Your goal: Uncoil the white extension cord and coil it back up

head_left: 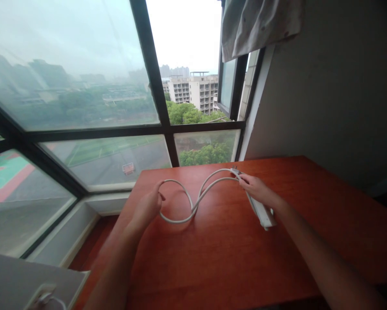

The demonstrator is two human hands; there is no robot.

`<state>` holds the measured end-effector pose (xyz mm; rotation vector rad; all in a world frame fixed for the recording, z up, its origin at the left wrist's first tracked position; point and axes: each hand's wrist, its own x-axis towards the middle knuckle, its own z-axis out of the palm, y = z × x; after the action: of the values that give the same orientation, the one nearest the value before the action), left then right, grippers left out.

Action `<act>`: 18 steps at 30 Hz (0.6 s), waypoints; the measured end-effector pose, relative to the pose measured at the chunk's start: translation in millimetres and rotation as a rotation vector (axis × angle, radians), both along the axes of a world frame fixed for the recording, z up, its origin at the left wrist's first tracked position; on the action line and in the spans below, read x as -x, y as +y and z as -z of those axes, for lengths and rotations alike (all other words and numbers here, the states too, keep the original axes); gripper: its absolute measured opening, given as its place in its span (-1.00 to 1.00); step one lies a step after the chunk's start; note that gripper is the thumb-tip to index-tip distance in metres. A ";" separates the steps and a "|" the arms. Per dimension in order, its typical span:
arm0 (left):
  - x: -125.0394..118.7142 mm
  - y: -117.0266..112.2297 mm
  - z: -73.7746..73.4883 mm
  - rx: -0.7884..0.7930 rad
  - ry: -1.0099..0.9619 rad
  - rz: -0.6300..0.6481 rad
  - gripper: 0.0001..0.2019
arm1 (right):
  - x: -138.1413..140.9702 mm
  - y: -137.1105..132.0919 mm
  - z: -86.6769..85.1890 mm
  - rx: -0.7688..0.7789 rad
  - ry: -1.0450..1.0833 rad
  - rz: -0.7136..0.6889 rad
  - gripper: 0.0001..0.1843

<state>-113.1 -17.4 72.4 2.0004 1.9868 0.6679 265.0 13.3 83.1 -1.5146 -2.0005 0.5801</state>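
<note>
A white power cord point(177, 222) runs in loops between my two hands above the reddish wooden table. My left hand point(152, 201) is closed on the looped end of the cord. On the other side, my right hand point(254, 188) pinches the cord close to its plug point(235, 171). A white power strip point(263, 214) lies at a slant under and beside my right hand. Its far end is partly hidden by the fingers, so I cannot tell whether they also touch it.
The wooden table point(187, 262) reaches to a dark-framed window point(122, 132) at the back. One window pane point(229, 84) stands open, with a light curtain point(261, 26) above it. A grey wall point(316, 103) rises on the right. A wall socket point(45, 297) shows at lower left.
</note>
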 end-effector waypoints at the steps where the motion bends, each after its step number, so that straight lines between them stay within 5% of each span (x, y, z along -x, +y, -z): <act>1: -4.1 1.9 3.4 -0.042 0.096 -0.021 -0.50 | 1.9 0.9 3.8 0.018 -0.030 0.003 -0.72; 8: -43.1 4.7 25.1 -0.246 0.331 -0.013 -0.45 | 24.8 9.8 30.0 0.087 -0.069 0.076 -0.76; 13: -50.6 4.8 50.0 -0.262 0.327 0.113 -0.25 | 30.7 22.5 37.0 0.307 0.368 0.031 -0.72; 18: -70.3 1.3 45.2 -0.248 0.165 0.128 -0.23 | 49.3 25.9 39.0 0.390 0.636 0.054 -0.63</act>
<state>-42.8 -16.1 27.2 2.3761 1.9233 0.7750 215.7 39.2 44.1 -1.3506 -1.4010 1.3001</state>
